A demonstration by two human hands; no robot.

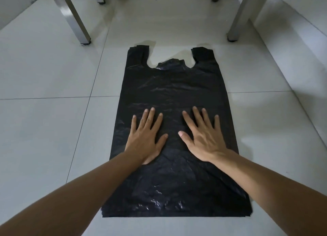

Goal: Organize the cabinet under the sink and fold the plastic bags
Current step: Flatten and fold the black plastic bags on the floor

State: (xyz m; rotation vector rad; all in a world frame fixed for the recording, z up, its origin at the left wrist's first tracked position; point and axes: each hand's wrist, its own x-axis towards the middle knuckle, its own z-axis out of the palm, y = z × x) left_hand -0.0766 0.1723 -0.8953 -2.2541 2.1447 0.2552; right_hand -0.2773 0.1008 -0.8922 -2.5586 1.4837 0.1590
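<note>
I press my left hand (145, 136) and right hand (203, 135), fingers spread flat, side by side on the bag's (173, 87) middle. I'm likely smoothing it on the floor (53, 76) for folding.

Home interior, likely kitchen or utility corner. Glossy pale floor tiles (53, 73) with thin dark grout lines. Square brushed-metal legs (76, 21) on small dark feet hold up unit at top of view. Plain pale wall (300, 41) at right. Dim light.

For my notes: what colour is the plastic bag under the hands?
Black, slightly glossy; the plastic bag shows best in the head view.
</note>
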